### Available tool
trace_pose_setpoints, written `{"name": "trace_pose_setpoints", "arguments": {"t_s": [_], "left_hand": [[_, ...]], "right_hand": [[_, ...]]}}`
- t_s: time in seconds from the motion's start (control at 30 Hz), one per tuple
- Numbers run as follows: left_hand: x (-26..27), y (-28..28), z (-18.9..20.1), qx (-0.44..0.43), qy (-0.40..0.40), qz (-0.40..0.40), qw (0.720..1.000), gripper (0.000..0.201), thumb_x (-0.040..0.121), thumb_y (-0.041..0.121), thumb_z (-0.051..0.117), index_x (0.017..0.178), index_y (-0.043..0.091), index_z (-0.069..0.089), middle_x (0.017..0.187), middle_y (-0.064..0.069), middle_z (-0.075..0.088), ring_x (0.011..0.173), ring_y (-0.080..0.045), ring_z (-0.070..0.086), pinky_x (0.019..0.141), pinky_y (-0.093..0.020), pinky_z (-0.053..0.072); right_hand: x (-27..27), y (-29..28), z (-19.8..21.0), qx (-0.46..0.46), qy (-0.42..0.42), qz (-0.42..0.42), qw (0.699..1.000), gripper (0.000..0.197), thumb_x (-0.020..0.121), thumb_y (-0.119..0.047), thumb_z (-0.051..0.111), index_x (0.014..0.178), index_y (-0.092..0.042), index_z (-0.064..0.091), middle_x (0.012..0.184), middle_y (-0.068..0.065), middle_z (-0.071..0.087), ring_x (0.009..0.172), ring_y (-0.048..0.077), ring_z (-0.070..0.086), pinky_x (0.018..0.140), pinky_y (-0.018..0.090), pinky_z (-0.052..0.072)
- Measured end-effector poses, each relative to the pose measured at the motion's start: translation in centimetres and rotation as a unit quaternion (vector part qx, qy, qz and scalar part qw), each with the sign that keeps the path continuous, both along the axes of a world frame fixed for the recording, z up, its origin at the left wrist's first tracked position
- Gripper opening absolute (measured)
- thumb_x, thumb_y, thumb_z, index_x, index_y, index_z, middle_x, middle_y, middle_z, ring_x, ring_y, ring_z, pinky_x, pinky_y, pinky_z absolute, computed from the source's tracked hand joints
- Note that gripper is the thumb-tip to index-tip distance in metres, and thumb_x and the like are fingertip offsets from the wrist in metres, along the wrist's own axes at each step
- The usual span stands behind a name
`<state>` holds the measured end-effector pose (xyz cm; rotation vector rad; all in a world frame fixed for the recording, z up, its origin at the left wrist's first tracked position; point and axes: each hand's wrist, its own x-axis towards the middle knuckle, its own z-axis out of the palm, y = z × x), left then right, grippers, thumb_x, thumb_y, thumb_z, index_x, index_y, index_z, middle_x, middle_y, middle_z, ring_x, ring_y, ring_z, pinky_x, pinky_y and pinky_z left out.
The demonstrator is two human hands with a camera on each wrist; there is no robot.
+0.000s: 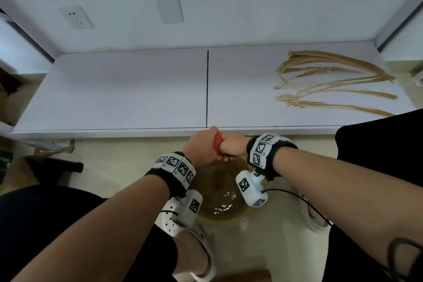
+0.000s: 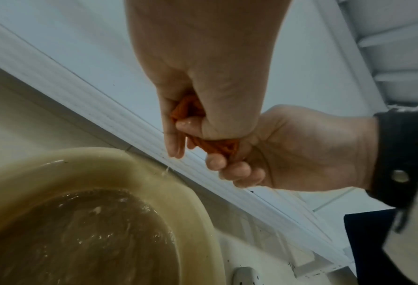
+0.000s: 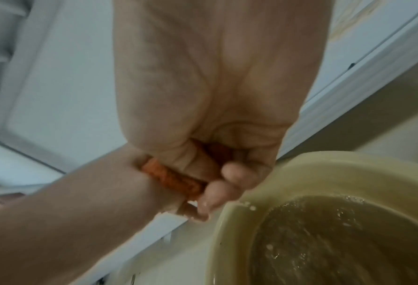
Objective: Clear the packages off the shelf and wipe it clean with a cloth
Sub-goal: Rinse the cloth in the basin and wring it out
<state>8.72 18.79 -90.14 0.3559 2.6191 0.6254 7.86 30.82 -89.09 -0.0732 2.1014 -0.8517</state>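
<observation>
Cloth bunched inside both fists, fingers curled around it, above basin

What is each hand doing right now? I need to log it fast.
Left hand: closed, gripping one end of the orange cloth.
Right hand: closed, gripping the other end of it, above the basin of brown water.
</observation>
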Motion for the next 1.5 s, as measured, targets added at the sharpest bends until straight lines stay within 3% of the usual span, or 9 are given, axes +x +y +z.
{"name": "trace_pose_setpoints", "arguments": {"t_s": [0.13,0.3,0.47,0.73,0.87,0.93,1.07,1.33,1.5], "left_hand": [[-0.1,-0.3,0.0,-0.053,0.016,0.003,0.998,0.017,0.089,0.015,0.041,0.099,0.009,0.053,0.098,-0.014,0.065,0.089,-0.031,0.062,0.072,-0.034,0.048],[-0.3,0.2,0.8,-0.092,0.001,-0.030,0.995,0.021,0.087,0.007,0.040,0.082,0.006,0.061,0.088,-0.015,0.071,0.086,-0.031,0.067,0.074,-0.034,0.053],[-0.4,0.4,1.2,-0.087,-0.040,-0.006,0.995,0.032,0.094,0.005,0.035,0.070,0.004,0.056,0.098,-0.020,0.066,0.092,-0.033,0.062,0.082,-0.035,0.047],[-0.4,0.1,0.7,0.121,-0.257,0.173,0.943,0.033,0.090,-0.001,0.037,0.059,0.007,0.047,0.041,-0.001,0.046,0.025,-0.009,0.035,0.032,-0.013,0.025],[-0.2,-0.2,1.0,0.169,-0.341,0.190,0.905,0.025,0.090,-0.011,0.036,0.074,-0.001,0.053,0.046,-0.004,0.060,0.035,-0.009,0.055,0.035,-0.018,0.046],[0.0,-0.5,0.8,0.174,-0.366,0.156,0.901,0.021,0.084,-0.016,0.045,0.096,-0.004,0.056,0.072,-0.013,0.067,0.063,-0.018,0.067,0.062,-0.027,0.057],[0.2,-1.5,0.3,0.219,-0.287,0.173,0.917,0.062,0.077,-0.011,0.064,0.126,0.018,0.039,0.112,-0.009,0.054,0.089,-0.023,0.061,0.075,-0.031,0.056],[0.5,-2.9,0.4,0.336,-0.220,0.287,0.869,0.009,0.090,0.011,0.061,0.096,0.012,0.055,0.097,-0.006,0.063,0.091,-0.017,0.063,0.082,-0.028,0.053],[0.5,-3.3,0.6,0.320,-0.192,0.321,0.870,0.020,0.091,0.029,0.061,0.089,0.012,0.052,0.087,-0.007,0.065,0.072,-0.013,0.063,0.060,-0.019,0.051]], "right_hand": [[0.9,-0.4,0.2,0.060,0.125,0.046,0.989,0.016,0.090,-0.009,0.043,0.100,-0.009,0.057,0.096,0.012,0.057,0.085,0.019,0.049,0.075,0.027,0.037],[1.2,-0.4,0.2,0.095,0.174,0.067,0.978,0.023,0.084,-0.010,0.046,0.066,-0.022,0.041,0.070,-0.004,0.047,0.074,0.020,0.051,0.064,0.028,0.039],[1.2,-0.4,0.7,0.113,0.235,0.130,0.956,0.010,0.085,-0.010,0.046,0.084,-0.020,0.045,0.082,-0.001,0.051,0.078,0.020,0.052,0.068,0.031,0.044],[1.5,0.0,0.9,0.136,0.262,0.155,0.943,0.017,0.085,-0.016,0.051,0.101,-0.015,0.055,0.086,0.000,0.059,0.073,0.018,0.053,0.066,0.032,0.046],[1.1,0.2,0.1,0.141,0.243,0.161,0.946,0.013,0.084,-0.017,0.051,0.096,-0.014,0.054,0.083,0.001,0.061,0.074,0.020,0.059,0.065,0.031,0.048],[1.0,0.6,-0.3,0.143,0.203,0.149,0.957,0.016,0.085,-0.019,0.048,0.101,-0.015,0.050,0.089,0.004,0.063,0.080,0.022,0.060,0.073,0.036,0.052],[1.5,1.1,-1.5,0.052,0.087,0.004,0.995,0.032,0.087,-0.010,0.048,0.119,-0.009,0.048,0.080,0.003,0.068,0.079,0.023,0.068,0.078,0.037,0.057],[1.7,2.3,-0.6,-0.059,0.007,-0.105,0.993,0.053,0.079,0.001,0.056,0.129,-0.013,0.048,0.107,0.017,0.064,0.081,0.020,0.058,0.076,0.034,0.053],[1.7,2.7,0.9,-0.130,0.010,-0.168,0.977,0.038,0.096,-0.013,0.045,0.133,-0.007,0.043,0.127,0.016,0.056,0.091,0.023,0.059,0.077,0.023,0.045]]}}
